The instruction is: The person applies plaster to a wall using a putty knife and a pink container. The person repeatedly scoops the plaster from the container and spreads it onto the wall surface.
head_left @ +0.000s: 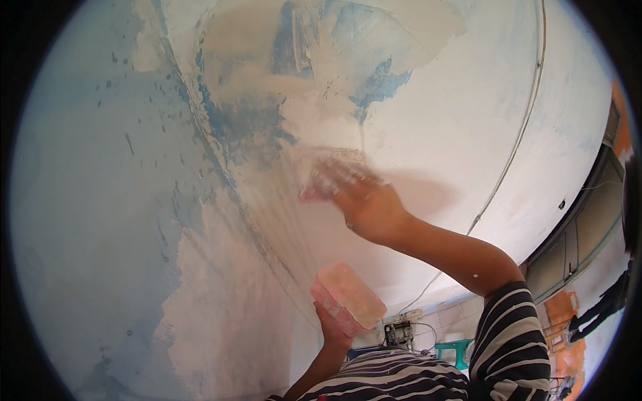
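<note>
My right hand [351,190], smeared white and blurred by motion, presses a flat pinkish tool [312,192] against the patched wall [294,120] of pale blue paint and beige filler; the tool's exact shape is unclear. Lower down, my left hand [328,321] grips a rectangular pink block or tub [348,294] with a pale peach top and streaked sides. A rough raised seam [234,187] runs down the wall to the left of my right hand.
A thin cable [508,167] runs down the wall's right side. Below stand a green plastic stool [453,349] and some dark equipment with hoses [400,334]. At the far right are a grey door [588,207], an orange patch and a standing person's dark-clothed legs [595,314].
</note>
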Demonstrator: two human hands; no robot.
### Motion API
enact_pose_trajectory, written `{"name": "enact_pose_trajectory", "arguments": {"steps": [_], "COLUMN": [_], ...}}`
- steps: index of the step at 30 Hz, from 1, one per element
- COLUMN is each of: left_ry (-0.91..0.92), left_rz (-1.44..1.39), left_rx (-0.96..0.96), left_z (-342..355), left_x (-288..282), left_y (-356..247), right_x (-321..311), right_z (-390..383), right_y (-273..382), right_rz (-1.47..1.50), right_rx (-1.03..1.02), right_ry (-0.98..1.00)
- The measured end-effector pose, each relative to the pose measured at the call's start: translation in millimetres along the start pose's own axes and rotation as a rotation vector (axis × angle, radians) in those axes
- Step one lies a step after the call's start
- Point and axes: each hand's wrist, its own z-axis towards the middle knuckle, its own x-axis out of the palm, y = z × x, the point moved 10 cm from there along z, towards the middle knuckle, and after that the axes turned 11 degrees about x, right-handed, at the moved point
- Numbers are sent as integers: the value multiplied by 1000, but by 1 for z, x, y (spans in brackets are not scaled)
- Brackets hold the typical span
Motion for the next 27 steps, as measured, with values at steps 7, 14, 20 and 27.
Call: {"name": "enact_pose_trajectory", "arguments": {"steps": [7,14,20,27], "left_ry": [59,163,135,-23], "left_rz": [-8,-137,-108,-15], "left_rx": [18,-22,48,116], "left_z": [5,10,11,24], "left_x": [16,42,42,24], "left_y": [-6,-14,-22,-22], "right_x": [-137,29,-162,-63], "right_z": [62,-37,48,33], "right_y": [-95,19,-123,-77], "right_rz": [-133,161,197,-243], "right_rx": [293,-88,383,17], "right_ry": [-624,107,-594,-347]}}
